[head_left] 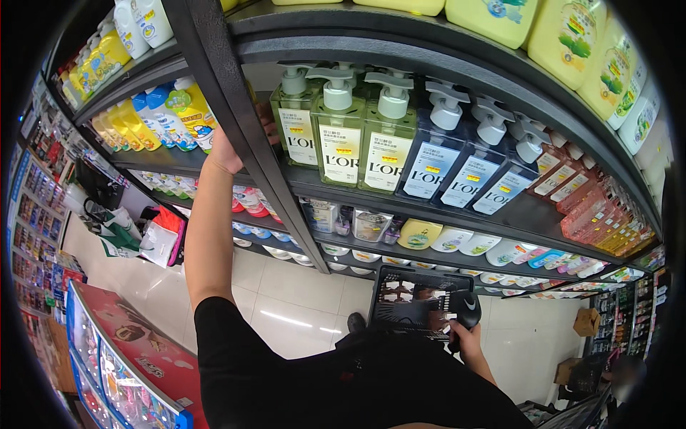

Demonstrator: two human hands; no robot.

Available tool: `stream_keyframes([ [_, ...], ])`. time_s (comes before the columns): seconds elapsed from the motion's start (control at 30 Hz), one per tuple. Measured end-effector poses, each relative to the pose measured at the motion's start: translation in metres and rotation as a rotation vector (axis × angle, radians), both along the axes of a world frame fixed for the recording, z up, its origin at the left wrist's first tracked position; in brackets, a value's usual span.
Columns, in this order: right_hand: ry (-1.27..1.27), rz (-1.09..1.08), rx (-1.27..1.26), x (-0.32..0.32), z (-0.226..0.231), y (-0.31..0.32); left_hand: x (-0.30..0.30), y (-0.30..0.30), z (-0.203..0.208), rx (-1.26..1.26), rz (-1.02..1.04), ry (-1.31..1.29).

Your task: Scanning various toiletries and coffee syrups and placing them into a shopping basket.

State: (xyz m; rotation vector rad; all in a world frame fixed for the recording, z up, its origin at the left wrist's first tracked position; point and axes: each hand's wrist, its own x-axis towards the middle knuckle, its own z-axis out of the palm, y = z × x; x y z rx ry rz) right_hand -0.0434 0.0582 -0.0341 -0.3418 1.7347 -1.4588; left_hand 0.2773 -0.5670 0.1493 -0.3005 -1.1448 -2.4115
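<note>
My left hand [225, 152] is at the black shelf post [239, 107], its palm on the post's left side. Its fingers pass behind the post and partly show in shadow on the other side, beside a green square pump bottle [296, 129]. More green pump bottles stand there, then dark blue pump bottles [431, 161] to the right, all with white labels and pale pumps. Low at my right side, my right hand [468, 342] is closed round the handle of a black handheld scanner [467, 312]. Beside the scanner is a black basket [382, 314] with several small packages in it.
Reddish bottles and boxes [607, 225] fill the shelf's right end. Yellow bottles [564, 36] line the shelf above, and tubs and pouches [420, 234] the one below. A red display case [136, 336] stands at lower left, bags [161, 236] on the floor beyond.
</note>
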Motion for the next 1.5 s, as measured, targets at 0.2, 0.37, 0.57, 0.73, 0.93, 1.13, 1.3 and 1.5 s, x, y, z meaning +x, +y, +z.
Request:
stream_keyframes([
  [0.2, 0.022, 0.016, 0.009, 0.003, -0.002, -0.008, 0.003, 0.016, -0.003, 0.005, 0.357, -0.222],
  [0.37, 0.025, 0.034, 0.032, 0.002, -0.001, -0.016, 0.004, 0.029, -0.002, -0.015, 0.417, -0.367],
  [0.57, 0.033, 0.054, 0.052, -0.001, -0.002, -0.022, 0.007, 0.034, -0.005, 0.023, 0.325, -0.369],
  [0.73, 0.029, 0.042, 0.048, -0.001, -0.005, -0.025, 0.0, 0.017, -0.015, 0.062, 0.273, -0.347],
  [0.93, 0.024, 0.054, 0.061, 0.002, -0.003, -0.025, -0.008, 0.042, 0.0, -0.028, 0.402, -0.385],
  [1.13, 0.032, 0.04, 0.074, 0.0, -0.007, -0.021, 0.006, 0.014, -0.02, 0.022, 0.202, -0.249],
  [1.3, 0.0, 0.023, 0.06, 0.002, -0.007, -0.02, -0.003, -0.018, -0.038, 0.048, 0.167, -0.214],
  [1.5, 0.013, 0.042, 0.058, 0.002, -0.001, -0.022, -0.022, -0.048, -0.044, 0.013, 0.167, -0.195],
])
